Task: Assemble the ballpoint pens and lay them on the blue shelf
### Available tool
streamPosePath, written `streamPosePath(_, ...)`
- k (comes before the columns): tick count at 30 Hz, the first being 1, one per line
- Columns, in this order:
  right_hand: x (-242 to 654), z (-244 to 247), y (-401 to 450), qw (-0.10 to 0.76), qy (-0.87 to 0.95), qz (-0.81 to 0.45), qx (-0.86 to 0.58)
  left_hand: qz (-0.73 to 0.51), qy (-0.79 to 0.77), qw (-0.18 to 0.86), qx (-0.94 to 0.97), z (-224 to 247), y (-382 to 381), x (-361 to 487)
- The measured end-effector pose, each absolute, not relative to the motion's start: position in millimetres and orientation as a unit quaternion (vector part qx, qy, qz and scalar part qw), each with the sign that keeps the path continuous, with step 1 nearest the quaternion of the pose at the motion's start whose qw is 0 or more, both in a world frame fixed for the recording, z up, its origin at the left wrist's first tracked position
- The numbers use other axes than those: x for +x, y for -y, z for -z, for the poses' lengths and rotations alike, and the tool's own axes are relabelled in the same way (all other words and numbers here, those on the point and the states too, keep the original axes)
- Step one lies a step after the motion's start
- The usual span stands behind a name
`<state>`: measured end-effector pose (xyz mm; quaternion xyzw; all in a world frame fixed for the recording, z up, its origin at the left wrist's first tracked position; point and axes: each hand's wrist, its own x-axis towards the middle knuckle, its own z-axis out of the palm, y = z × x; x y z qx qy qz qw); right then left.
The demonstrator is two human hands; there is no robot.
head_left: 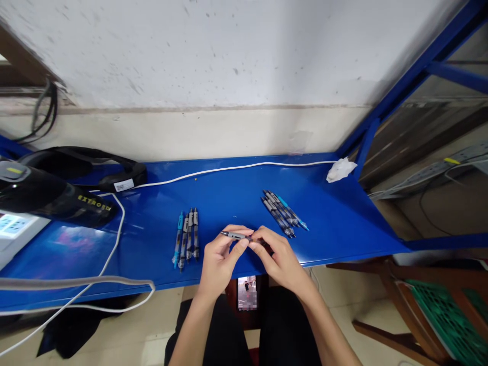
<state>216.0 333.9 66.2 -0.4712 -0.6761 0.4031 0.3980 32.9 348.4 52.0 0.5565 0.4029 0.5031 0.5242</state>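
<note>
Both of my hands meet over the front edge of the blue table, closed around one grey and black pen (235, 235). My left hand (224, 254) pinches its grey barrel between thumb and fingers. At the other end, my right hand (277, 255) grips the pen and hides that part. To the left lies a row of pens (189, 234), one of them light blue and the others grey and black. A second bunch of pens (279, 213) lies slanted to the right of my hands, with a light blue one on its right side.
On the blue table (229, 193) a white cable (213, 169) runs along the back to a crumpled white tissue (340, 169). A black bottle-shaped object (57, 195), a black strap (125, 173) and a white power strip (19, 234) are at left. A lit phone (247, 293) is below.
</note>
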Motion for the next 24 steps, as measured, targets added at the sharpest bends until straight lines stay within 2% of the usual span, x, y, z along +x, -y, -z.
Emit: streamPosePath(24,217.5,-68.5,-334.6,0.390,0.671,-0.418,-0.473,-0.501,-0.399,0.535,0.552,-54.5,-347.3,33.0)
